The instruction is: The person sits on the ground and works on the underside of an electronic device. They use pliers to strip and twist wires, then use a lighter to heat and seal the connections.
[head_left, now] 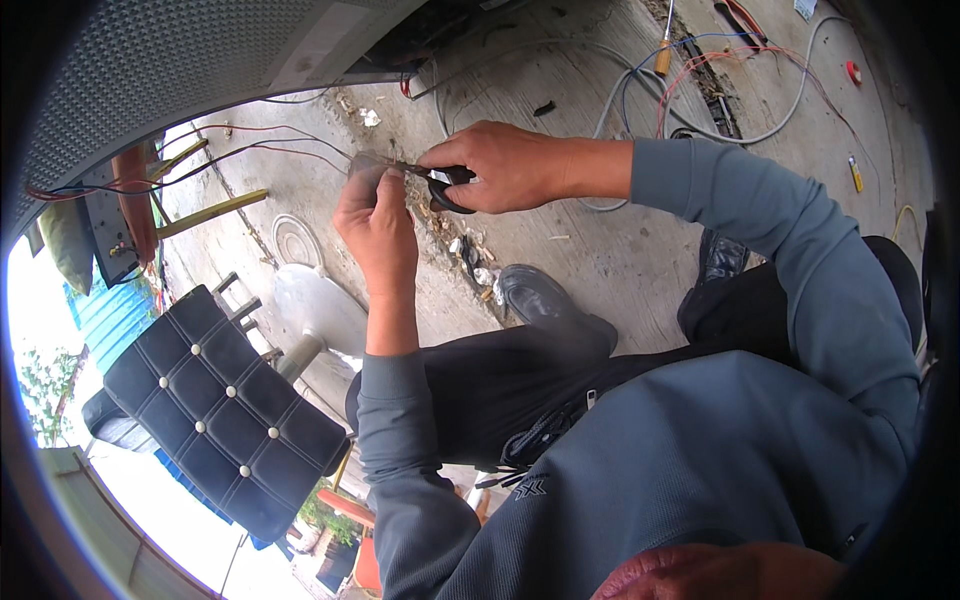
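Concrete floor (640, 250) under two bare hands, thin wires and a pair of scissors.

Closest in, the right hand (515, 168) curls its fingers around the black loops of the scissors (450, 195), blades pointing toward the left hand (378, 225), which pinches the ends of the wires (228, 152) between thumb and fingers (whether the blades touch a wire is too blurred to say for sure). These red and dark strands run off to the left, below a perforated metal panel (200, 70). Lower down rests a dark shoe (545, 305); to the left stands a black tufted chair (225, 400). Farther off, an orange-handled screwdriver (663, 58) lies near a looped grey cable (806, 65) and a red roll (853, 72).
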`<state>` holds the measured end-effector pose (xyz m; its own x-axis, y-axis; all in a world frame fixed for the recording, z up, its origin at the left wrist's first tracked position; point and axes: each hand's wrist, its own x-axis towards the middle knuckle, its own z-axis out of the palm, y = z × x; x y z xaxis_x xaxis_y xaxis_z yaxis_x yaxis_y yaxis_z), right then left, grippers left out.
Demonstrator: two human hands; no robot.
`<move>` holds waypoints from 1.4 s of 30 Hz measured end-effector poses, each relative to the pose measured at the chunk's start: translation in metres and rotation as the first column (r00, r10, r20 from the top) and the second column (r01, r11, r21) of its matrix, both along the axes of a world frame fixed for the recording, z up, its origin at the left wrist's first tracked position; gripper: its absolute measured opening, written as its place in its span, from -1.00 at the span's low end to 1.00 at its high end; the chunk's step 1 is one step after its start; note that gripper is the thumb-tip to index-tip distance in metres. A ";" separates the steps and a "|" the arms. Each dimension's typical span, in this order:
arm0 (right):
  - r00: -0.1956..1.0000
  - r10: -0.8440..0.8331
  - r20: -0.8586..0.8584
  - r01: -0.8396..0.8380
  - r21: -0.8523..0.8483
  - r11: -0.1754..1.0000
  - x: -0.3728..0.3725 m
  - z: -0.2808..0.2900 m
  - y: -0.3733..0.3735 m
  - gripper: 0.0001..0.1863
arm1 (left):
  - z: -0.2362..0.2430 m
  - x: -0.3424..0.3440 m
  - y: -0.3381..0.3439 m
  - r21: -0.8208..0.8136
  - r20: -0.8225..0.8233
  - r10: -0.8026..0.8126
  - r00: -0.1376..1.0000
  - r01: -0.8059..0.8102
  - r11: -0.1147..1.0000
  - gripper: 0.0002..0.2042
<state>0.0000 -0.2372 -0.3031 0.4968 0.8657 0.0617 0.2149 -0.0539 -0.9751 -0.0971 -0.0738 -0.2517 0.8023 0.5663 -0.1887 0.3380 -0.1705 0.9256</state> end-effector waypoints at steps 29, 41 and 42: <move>0.994 0.084 0.075 -0.084 0.004 0.996 0.008 0.007 -0.006 -0.65 | 0.009 0.001 -0.001 -0.269 -0.006 0.013 1.000 -0.014 0.963 -0.82; 0.998 0.056 0.043 -0.058 0.053 0.997 0.008 0.010 -0.008 -0.65 | 0.011 0.003 -0.003 -0.306 -0.028 0.031 0.999 -0.038 0.951 -0.82; 0.997 0.061 0.054 -0.064 0.048 0.997 0.008 0.010 -0.008 -0.66 | 0.012 0.003 -0.002 -0.330 -0.043 0.033 0.999 -0.045 0.943 -0.82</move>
